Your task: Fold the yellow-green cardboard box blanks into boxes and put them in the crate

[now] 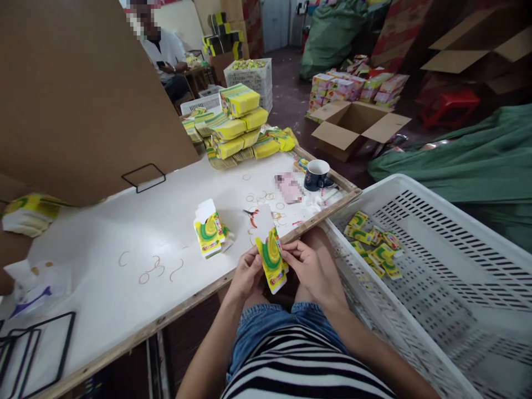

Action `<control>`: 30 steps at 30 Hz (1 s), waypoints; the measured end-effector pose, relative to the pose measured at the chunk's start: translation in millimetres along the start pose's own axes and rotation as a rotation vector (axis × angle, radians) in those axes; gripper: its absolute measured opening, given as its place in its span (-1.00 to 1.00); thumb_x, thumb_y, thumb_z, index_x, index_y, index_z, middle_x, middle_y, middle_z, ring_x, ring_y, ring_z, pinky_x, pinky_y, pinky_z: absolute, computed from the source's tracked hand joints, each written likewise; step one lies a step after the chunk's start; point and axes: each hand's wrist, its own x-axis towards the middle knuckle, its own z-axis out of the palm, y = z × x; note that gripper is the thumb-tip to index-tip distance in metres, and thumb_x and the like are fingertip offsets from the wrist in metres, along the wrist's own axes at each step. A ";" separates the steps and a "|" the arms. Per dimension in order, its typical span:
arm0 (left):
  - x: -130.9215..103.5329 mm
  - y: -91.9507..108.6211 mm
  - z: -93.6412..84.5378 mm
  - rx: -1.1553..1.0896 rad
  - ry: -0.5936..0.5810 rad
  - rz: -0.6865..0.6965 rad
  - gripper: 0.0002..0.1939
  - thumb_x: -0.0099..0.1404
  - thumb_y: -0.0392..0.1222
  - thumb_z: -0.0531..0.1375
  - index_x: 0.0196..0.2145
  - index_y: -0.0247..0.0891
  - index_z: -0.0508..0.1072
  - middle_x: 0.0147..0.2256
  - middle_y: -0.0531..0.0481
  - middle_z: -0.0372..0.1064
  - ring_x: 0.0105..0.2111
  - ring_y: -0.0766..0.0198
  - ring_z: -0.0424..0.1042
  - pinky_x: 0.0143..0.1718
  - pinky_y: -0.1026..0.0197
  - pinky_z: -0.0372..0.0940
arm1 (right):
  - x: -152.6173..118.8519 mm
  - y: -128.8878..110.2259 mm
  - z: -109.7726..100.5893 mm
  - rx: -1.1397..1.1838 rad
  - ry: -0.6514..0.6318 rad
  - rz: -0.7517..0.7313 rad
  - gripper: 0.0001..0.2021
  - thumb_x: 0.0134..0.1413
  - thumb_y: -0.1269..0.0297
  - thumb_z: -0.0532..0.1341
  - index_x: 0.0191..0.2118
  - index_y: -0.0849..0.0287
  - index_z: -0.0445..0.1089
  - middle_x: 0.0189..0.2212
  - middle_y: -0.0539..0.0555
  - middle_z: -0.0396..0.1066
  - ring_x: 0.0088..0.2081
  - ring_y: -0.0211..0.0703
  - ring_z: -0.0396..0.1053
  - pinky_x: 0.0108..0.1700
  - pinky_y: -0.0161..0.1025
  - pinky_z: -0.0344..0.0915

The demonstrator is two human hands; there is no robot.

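Between my two hands, just over the table's front edge, is a yellow and green cardboard box [271, 257] with its white flap pointing up and away. My left hand [248, 271] pinches its left edge. On the opposite edge, the fingers of my right hand [305, 263] are closed on the same box. To the left on the white table [103, 233] lies a small stack of flat box blanks [208, 230] of the same print. Orange-handled snips [253, 217] and several loose rubber bands [266, 197] lie beyond my hands.
A white plastic crate [415, 205] at my right holds several small yellow boxes [376, 244]. Bundled yellow blanks [239, 119] are piled at the table's back. A dark mug [316, 176] and a pink item [288, 187] stand near the right edge. A person [164, 52] sits farther back.
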 end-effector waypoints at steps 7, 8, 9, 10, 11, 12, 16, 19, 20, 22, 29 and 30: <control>1.8 -7.4 2.6 -0.009 0.007 0.053 -0.54 0.02 0.08 0.39 -0.23 -0.33 0.56 -0.35 -0.13 0.57 -0.34 0.12 0.54 -0.27 0.20 0.40 | -2.7 -7.7 -2.9 -0.006 -0.007 0.066 -0.64 -0.14 0.04 0.39 -0.27 0.21 0.48 -0.30 0.14 0.55 -0.25 -0.06 0.48 -0.20 -0.18 0.43; 2.1 -7.1 2.8 0.002 0.013 0.048 -0.53 0.04 0.07 0.38 -0.20 -0.33 0.55 -0.36 -0.13 0.57 -0.37 0.14 0.54 -0.31 0.21 0.39 | -2.8 -9.0 -3.5 -0.007 -0.006 0.073 -0.63 -0.15 0.04 0.39 -0.27 0.21 0.49 -0.31 0.14 0.55 -0.26 -0.06 0.49 -0.21 -0.17 0.43; 2.4 -6.7 2.9 0.013 0.019 0.042 -0.53 0.06 0.07 0.36 -0.17 -0.34 0.54 -0.35 -0.13 0.57 -0.40 0.16 0.53 -0.35 0.23 0.39 | -2.8 -10.5 -4.1 -0.012 -0.004 0.078 -0.61 -0.16 0.03 0.40 -0.26 0.22 0.49 -0.32 0.14 0.55 -0.26 -0.05 0.49 -0.22 -0.17 0.44; 2.6 -6.3 2.9 0.022 0.026 0.036 -0.53 0.09 0.06 0.35 -0.14 -0.34 0.54 -0.34 -0.14 0.56 -0.42 0.17 0.52 -0.39 0.25 0.38 | -3.0 -12.1 -4.6 -0.021 -0.001 0.080 -0.60 -0.16 0.02 0.40 -0.26 0.22 0.49 -0.33 0.15 0.55 -0.27 -0.04 0.49 -0.23 -0.17 0.44; 2.7 -6.1 2.9 0.028 0.030 0.030 -0.52 0.10 0.05 0.34 -0.12 -0.34 0.53 -0.33 -0.14 0.56 -0.42 0.18 0.52 -0.43 0.26 0.37 | -3.2 -13.8 -4.9 -0.034 0.000 0.078 -0.59 -0.16 0.01 0.39 -0.25 0.23 0.49 -0.33 0.15 0.55 -0.28 -0.04 0.50 -0.23 -0.17 0.44; 2.7 -6.1 2.8 0.032 0.035 0.028 -0.52 0.11 0.05 0.34 -0.11 -0.34 0.52 -0.31 -0.15 0.56 -0.41 0.17 0.52 -0.46 0.28 0.35 | -3.7 -15.5 -5.2 -0.049 0.000 0.072 -0.59 -0.16 0.00 0.39 -0.25 0.23 0.49 -0.33 0.15 0.55 -0.29 -0.04 0.50 -0.24 -0.16 0.44; 2.9 -8.5 3.4 0.060 0.083 0.041 -0.55 0.13 0.03 0.33 -0.12 -0.33 0.51 -0.29 -0.14 0.56 -0.38 0.17 0.51 -0.46 0.28 0.35 | -7.1 -20.6 -5.5 -0.114 -0.012 0.044 -0.62 -0.08 0.01 0.34 -0.23 0.23 0.49 -0.32 0.16 0.55 -0.28 -0.04 0.49 -0.23 -0.16 0.44; 4.0 -10.2 6.5 0.127 0.165 0.075 -0.60 0.12 0.04 0.33 -0.20 -0.33 0.51 -0.37 -0.07 0.54 -0.44 0.23 0.48 -0.43 0.25 0.36 | -9.5 -19.5 -5.3 -0.183 -0.048 0.006 -0.67 -0.03 0.06 0.32 -0.23 0.21 0.48 -0.32 0.13 0.54 -0.29 -0.05 0.48 -0.23 -0.16 0.44; 4.5 -10.4 8.0 0.153 0.195 0.081 -0.62 0.12 0.05 0.33 -0.25 -0.32 0.50 -0.42 -0.04 0.52 -0.48 0.25 0.45 -0.44 0.25 0.36 | -9.7 -18.1 -5.2 -0.204 -0.052 -0.004 -0.70 -0.01 0.07 0.31 -0.26 0.21 0.47 -0.34 0.12 0.53 -0.31 -0.05 0.48 -0.25 -0.17 0.43; 5.5 -10.0 11.1 0.203 0.232 0.085 -0.66 0.14 0.05 0.31 -0.32 -0.31 0.47 -0.48 0.01 0.47 -0.52 0.28 0.42 -0.47 0.26 0.34 | -8.8 -14.3 -5.2 -0.235 -0.035 -0.019 -0.74 0.04 0.07 0.27 -0.34 0.20 0.44 -0.40 0.10 0.51 -0.36 -0.07 0.46 -0.29 -0.18 0.42; 0.7 -1.9 15.2 0.382 0.233 0.125 -0.34 0.18 -0.12 0.30 0.14 -0.16 0.07 -0.30 0.01 0.46 -0.41 0.29 0.48 -0.36 0.25 0.39 | -1.3 -8.4 -8.9 -0.323 0.070 -0.110 -0.75 0.05 0.15 0.26 -0.19 0.18 0.36 -0.31 0.12 0.47 -0.36 -0.11 0.42 -0.32 -0.22 0.37; -1.0 0.2 14.4 0.379 0.194 0.115 -0.30 0.20 -0.13 0.29 0.18 -0.13 0.02 -0.26 -0.01 0.46 -0.39 0.28 0.49 -0.34 0.23 0.40 | -0.8 -9.6 -10.1 -0.295 0.044 -0.125 -0.68 0.05 0.17 0.26 -0.08 0.17 0.33 -0.26 0.12 0.47 -0.35 -0.13 0.42 -0.31 -0.23 0.38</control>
